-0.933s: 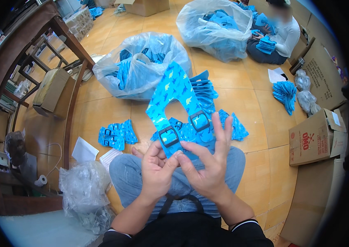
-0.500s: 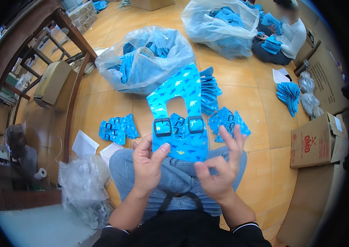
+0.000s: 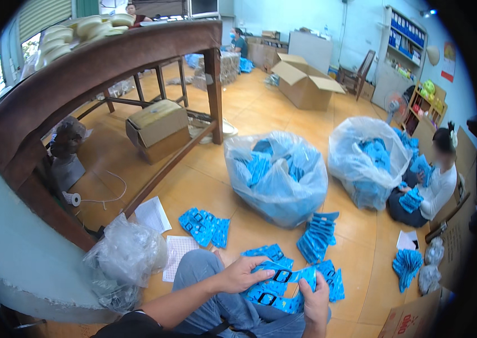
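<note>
Over my lap I hold a flat blue buckled piece, printed with small animal shapes, with two black buckles and a cut-out between its straps. My left hand pinches it beside the upper buckle. On its right edge my right hand is closed, thumb on top. Just beyond my hands lie more blue buckled pieces, with others to the right. Another group of them is spread on the floor to the left. A fanned stack of blue pieces stands farther off.
Two clear plastic bags of blue pieces stand ahead. A person in white sits at the right, handling blue pieces. A wooden table, crumpled plastic and paper sheets lie left. A carton is near right.
My view has swung up and left, bringing more of the room in. The buckled piece has turned sideways and lower, and my right hand, earlier off it with fingers raised, now grips it.
</note>
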Demonstrator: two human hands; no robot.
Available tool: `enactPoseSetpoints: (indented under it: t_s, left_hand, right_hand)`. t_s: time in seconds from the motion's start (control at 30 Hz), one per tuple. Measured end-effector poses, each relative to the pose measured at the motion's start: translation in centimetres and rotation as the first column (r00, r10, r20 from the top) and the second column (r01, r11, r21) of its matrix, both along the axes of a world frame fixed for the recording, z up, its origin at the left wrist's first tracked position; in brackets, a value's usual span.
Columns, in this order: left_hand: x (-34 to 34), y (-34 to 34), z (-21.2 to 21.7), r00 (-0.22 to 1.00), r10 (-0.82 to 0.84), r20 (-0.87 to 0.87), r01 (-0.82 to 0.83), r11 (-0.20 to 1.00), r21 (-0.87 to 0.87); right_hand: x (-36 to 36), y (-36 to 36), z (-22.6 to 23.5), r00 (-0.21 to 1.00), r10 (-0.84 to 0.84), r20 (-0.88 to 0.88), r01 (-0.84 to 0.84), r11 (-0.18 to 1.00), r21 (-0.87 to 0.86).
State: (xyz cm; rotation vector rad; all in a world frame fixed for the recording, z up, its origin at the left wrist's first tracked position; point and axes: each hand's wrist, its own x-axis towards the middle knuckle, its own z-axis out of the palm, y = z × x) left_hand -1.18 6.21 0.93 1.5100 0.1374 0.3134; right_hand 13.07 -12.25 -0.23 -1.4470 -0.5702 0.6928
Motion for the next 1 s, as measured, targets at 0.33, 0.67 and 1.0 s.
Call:
enactPoseSetpoints:
  t_s: [0.33,0.67,1.0]
  left_hand:
    - [0.7,0.2,-0.7,0.999,-0.013,-0.033,0.006,0.978,-0.206]
    - [1.2,0.4,0.1,0.991,0.113,-0.07,-0.101,0.983,0.151]
    - [-0.4,-0.8,0.5,0.969,0.227,0.101,-0.249,0.864,0.438]
  right_hand:
    - [-1.8,-0.8,0.8,0.753,-0.309,0.581,0.312,0.945,0.099]
    - [-1.2,-0.5,-0.9,0.945,-0.182,-0.271,0.213,0.973,0.088]
    - [-1.5,-1.2,-0.9,0.831,-0.298,0.47,0.313,0.949,0.048]
